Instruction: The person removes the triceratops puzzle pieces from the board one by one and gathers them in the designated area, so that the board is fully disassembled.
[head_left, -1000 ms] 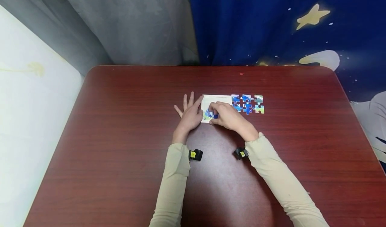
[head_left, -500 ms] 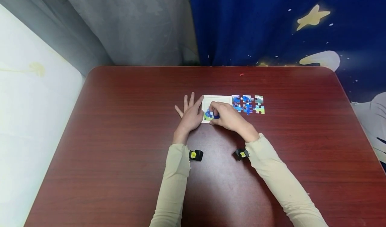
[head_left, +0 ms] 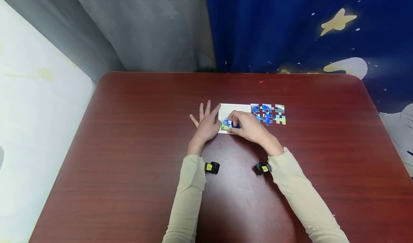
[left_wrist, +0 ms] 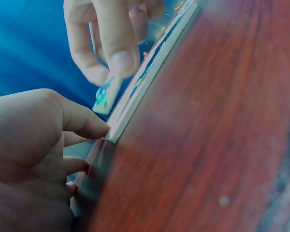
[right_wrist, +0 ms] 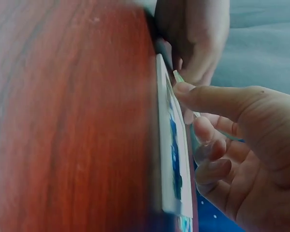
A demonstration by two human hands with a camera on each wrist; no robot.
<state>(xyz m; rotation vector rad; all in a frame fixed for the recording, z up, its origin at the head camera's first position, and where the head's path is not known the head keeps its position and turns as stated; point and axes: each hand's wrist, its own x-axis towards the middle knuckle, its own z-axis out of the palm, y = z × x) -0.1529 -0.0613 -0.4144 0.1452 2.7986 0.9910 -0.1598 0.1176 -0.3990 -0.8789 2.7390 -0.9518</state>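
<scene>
A white puzzle tray (head_left: 228, 110) lies on the table, with a dark blue patch (head_left: 236, 124) in its lower part, partly behind my right fingers. My right hand (head_left: 253, 127) pinches a blue and green jigsaw piece (head_left: 226, 124) between thumb and fingers over the tray's lower left corner. In the left wrist view that piece (left_wrist: 105, 99) stands tilted above the tray edge. My left hand (head_left: 206, 127) lies at the tray's left side with its fingers spread and straight. Its thumb (left_wrist: 89, 121) touches the tray corner.
Several loose jigsaw pieces (head_left: 267, 118) lie in two rows just right of the tray, the nearest ones partly behind my right hand. A small red scrap (head_left: 261, 82) is near the table's back edge. Curtains (head_left: 161, 28) hang behind the table (head_left: 135, 146).
The head view has shifted slightly, moving everything a little right and down. Both hands keep their places at the tray, and the right hand still pinches the jigsaw piece, which looks more tilted.
</scene>
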